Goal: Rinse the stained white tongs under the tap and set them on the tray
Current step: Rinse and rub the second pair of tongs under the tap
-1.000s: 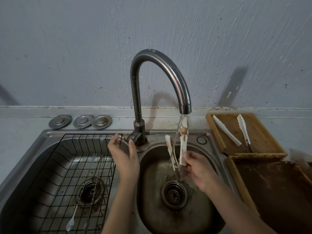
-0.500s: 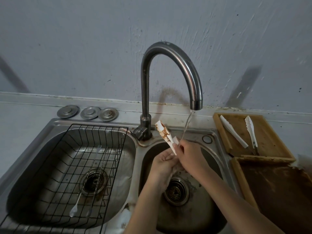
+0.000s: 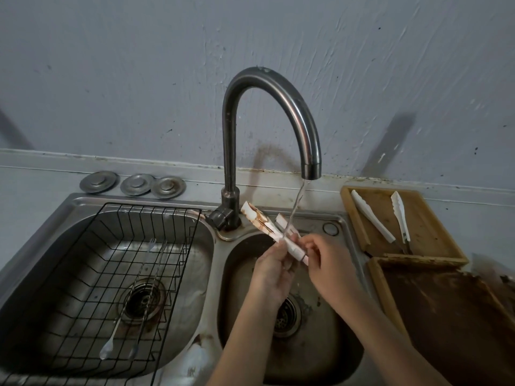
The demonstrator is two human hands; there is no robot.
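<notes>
The stained white tongs [image 3: 262, 222] lie slanted over the right sink basin [image 3: 315, 355], brown-smeared tips pointing up-left. A thin stream of water from the curved tap [image 3: 311, 162] falls across their middle. My left hand [image 3: 271, 271] grips them from below, fingers wrapped on the arms. My right hand [image 3: 324, 260] pinches their lower handle end. The wooden tray [image 3: 434, 218] sits on the counter at the right, with clean white tongs [image 3: 372, 215] lying in it.
A black wire rack [image 3: 156, 218] fills the left basin, with two long utensils [image 3: 122, 324] in it. Three metal drain caps [image 3: 133, 183] sit behind the sink. A second, dark-stained wooden tray [image 3: 457, 324] lies at the front right.
A second ago my left hand was at the tap handle; it has come over and taken hold of the tongs. They have tilted from upright to slanting up-left under the stream.
</notes>
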